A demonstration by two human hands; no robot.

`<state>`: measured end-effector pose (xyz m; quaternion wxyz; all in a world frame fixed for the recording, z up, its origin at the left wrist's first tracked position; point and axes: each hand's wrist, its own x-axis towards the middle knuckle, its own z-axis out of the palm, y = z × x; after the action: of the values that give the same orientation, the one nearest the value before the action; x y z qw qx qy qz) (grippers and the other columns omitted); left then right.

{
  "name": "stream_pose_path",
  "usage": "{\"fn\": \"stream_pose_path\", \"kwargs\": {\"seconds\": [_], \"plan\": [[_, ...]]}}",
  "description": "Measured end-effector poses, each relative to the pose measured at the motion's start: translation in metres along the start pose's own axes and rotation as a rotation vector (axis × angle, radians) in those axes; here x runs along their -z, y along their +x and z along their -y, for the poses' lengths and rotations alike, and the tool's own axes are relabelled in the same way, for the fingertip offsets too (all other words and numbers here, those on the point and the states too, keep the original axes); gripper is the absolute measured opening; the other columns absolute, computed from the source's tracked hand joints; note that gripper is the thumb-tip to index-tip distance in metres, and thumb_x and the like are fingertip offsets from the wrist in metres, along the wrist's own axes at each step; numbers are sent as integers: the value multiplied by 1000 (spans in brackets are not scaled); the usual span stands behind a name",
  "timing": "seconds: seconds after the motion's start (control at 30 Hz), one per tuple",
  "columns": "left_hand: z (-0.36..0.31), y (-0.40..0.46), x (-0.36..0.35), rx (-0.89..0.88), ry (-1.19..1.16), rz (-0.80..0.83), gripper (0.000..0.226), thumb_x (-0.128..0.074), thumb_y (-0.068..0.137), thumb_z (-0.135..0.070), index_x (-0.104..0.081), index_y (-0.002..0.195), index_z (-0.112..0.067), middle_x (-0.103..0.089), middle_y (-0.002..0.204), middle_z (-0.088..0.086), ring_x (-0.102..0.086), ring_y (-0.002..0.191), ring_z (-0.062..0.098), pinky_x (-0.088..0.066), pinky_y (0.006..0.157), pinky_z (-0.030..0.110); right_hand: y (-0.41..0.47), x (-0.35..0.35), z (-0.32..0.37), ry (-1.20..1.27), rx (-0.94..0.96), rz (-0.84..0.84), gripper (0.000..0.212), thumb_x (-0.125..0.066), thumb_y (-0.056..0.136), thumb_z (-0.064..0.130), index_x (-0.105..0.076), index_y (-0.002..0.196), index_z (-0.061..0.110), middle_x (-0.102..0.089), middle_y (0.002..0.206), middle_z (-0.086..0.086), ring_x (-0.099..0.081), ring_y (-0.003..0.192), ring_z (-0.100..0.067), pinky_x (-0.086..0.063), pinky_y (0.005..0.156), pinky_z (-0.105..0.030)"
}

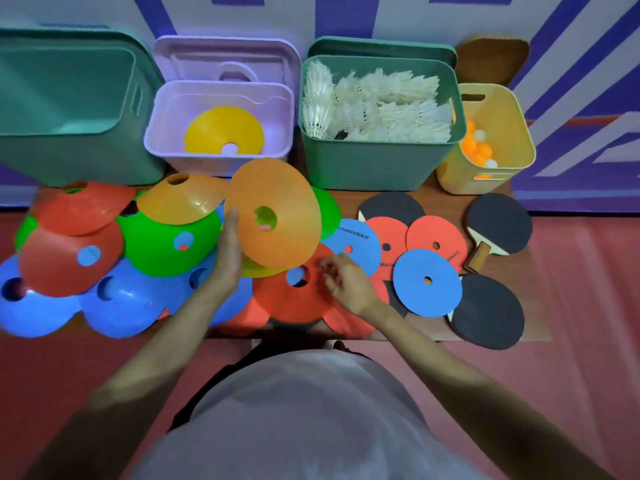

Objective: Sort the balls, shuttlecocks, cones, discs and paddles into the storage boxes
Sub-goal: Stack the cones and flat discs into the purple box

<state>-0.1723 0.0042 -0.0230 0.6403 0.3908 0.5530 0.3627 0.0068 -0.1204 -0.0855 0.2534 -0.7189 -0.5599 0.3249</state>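
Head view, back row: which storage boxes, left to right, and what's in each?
Large teal box, no contents visible → pink box with one yellow cone → green box full of white shuttlecocks → yellow box with orange and white balls.

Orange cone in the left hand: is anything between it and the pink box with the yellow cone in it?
Nothing visible. The orange cone, tilted up in the left hand, sits just in front of the open pink box, whose lid leans behind it.
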Motion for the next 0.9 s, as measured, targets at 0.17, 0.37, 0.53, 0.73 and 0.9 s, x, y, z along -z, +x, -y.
{"fn": "stream_pose_path", "kwargs": {"seconds": [0.17, 0.37, 0.53, 0.73, 0.9], "plan": [[-7, -2, 41, -20, -82, -95, 33, -36, 102, -43, -50, 128, -27, -56, 136, 3, -54, 123, 18, -39, 110, 46, 12, -20, 36, 103, -128, -101, 41, -53, 86, 21, -50, 123, 5, -62, 110, -14, -61, 98, -33, -49, 84, -41], [-15, -7, 86, 1, -47, -89, 31, -35, 101, -47, -62, 105, -32, -69, 99, -17, -65, 98, 7, -47, 101, 42, 45, -36, 66, 154, -354, -190, 47, -63, 90, 17, -46, 127, -6, -65, 102, -24, -61, 98, -36, -44, 82, -41], [-24, -8, 115, 7, -72, -98, 46, -40, 95, -56, -58, 125, -26, -65, 125, 1, -62, 114, 18, -45, 104, 45, 63, -38, 82, 221, -479, -357, 13, -56, 85, 3, -61, 95, -4, -63, 86, -24, -58, 80, -33, -39, 69, -40], [-26, -4, 133, -37, -21, -137, 42, -46, 85, -62, -61, 116, -37, -61, 129, -8, -56, 121, 15, -42, 106, 51, 39, -26, 93, 168, -441, -659, 16, -40, 94, 3, -44, 108, -4, -58, 85, -22, -53, 74, -32, -30, 63, -35], [-25, -1, 132, -77, 22, -107, 26, -45, 97, -47, -60, 115, -36, -65, 118, -9, -60, 115, 15, -46, 101, 49, 28, -18, 93, 210, -433, -870, 20, -35, 94, -3, -42, 111, -10, -48, 79, -10, -44, 70, -21, -23, 59, -29]]}}
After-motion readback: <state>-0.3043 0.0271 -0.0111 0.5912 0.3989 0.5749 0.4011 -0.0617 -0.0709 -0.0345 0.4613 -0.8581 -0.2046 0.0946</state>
